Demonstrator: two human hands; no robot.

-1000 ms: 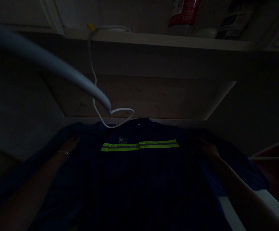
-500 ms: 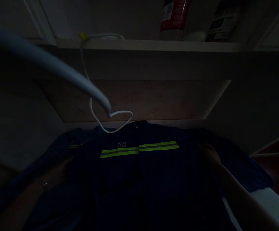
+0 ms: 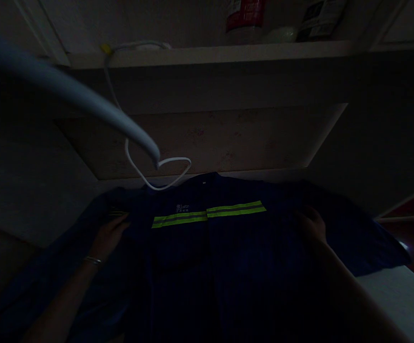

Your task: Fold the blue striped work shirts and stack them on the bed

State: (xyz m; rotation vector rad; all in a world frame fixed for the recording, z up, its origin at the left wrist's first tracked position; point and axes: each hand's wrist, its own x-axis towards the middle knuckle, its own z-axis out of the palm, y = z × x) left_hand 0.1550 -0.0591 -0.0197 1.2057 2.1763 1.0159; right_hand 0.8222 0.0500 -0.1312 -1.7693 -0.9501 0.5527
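A dark navy work jacket [image 3: 242,257] lies spread out, front up, with its collar toward the wall. Across its chest runs a yellow-green reflective band with a grey stripe, and a small pale logo sits above the band on the left. My left hand [image 3: 109,234], with a bracelet at the wrist, is on the jacket's left shoulder area, fingers closed on the cloth. Over on the opposite side, my right hand [image 3: 312,225] has its fingers curled on the fabric near the sleeve. Darkness hides the fingertips in part.
Close in front hangs a thick pale tube [image 3: 121,121], and a white cable [image 3: 188,164] loops down by its end. Above is a shelf [image 3: 207,55] with a red-labelled bottle [image 3: 246,16] and a dark-labelled container [image 3: 321,21]. A white surface [image 3: 396,290] shows at lower right.
My left hand has moved up and to the right along the jacket, closer to the chest band. My right hand stays in nearly the same place. The view has shifted slightly.
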